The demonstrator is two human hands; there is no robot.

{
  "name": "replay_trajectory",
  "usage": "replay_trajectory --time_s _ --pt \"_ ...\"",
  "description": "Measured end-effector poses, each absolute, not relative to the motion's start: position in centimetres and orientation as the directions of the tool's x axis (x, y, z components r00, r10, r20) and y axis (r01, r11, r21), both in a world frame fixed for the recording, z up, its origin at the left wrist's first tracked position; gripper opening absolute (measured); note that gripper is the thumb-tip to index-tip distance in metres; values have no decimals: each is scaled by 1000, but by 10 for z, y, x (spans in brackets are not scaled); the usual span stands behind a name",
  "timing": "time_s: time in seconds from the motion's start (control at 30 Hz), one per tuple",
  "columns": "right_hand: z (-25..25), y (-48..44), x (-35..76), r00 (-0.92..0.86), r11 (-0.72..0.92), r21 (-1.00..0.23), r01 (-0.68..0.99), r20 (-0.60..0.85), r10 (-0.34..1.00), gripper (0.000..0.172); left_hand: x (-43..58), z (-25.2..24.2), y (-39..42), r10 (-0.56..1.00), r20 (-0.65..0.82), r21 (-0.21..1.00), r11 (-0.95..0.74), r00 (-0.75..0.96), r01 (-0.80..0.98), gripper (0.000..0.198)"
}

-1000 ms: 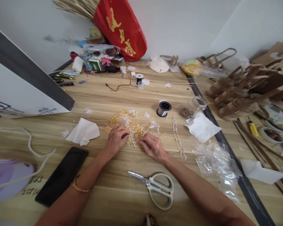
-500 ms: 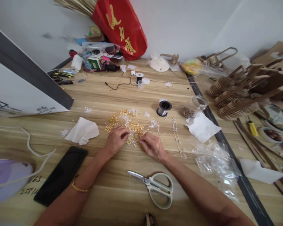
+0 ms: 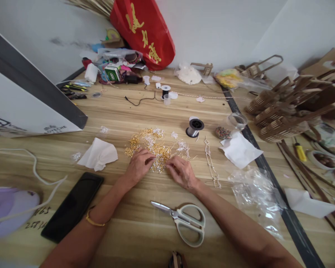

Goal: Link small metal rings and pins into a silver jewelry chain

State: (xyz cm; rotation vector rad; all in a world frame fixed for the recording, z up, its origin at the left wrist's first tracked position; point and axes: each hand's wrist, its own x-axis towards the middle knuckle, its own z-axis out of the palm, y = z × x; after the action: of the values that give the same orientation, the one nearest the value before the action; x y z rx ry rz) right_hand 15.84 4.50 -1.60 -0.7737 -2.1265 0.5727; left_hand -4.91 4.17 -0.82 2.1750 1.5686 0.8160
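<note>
Pale-handled scissors [image 3: 174, 214] lie on the wooden table [image 3: 123, 115], blades pointing left and slightly away. A dark phone [image 3: 72, 208] rests to their left, under the edge of the person's left forearm.

Just beyond the scissors, both hands meet the near edge of a bead pile. The left hand [image 3: 139, 166], beyond the blade tip, has its fingers curled with thumb and fingertips almost together. The right hand [image 3: 182, 172], directly beyond the handles, is bent into a narrow pinch. Whether either one has a bead between the fingertips, I cannot tell.

The bead pile [image 3: 161, 152] is beyond the scissors' blades, a loose, glittering scatter of tiny gold and silvery pieces, brightest gold on the left. Its long axis slants from far left to near right, the narrower near end pointing back towards the scissors. Thin silvery pins [image 3: 182, 147] lie tangled at its right.

Beyond the scissors to the left is a crumpled tissue [image 3: 98, 154]; to the right, a pale chain [image 3: 208, 160] stretches lengthwise away. Farther beyond them stands a wire spool [image 3: 194, 127], with a clear jar [image 3: 231, 124] to its right.
</note>
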Motion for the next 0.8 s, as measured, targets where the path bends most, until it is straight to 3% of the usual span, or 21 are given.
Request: replay_trajectory --time_s 0.2,0.8 --pt "-15 47 159 -440 654 -681 330 502 745 8 -47 -5 40 939 233 522 -340 252 783 11" --pt "-16 47 159 -421 613 -717 332 468 777 9 -46 -5 40 938 221 513 -344 266 787 9"
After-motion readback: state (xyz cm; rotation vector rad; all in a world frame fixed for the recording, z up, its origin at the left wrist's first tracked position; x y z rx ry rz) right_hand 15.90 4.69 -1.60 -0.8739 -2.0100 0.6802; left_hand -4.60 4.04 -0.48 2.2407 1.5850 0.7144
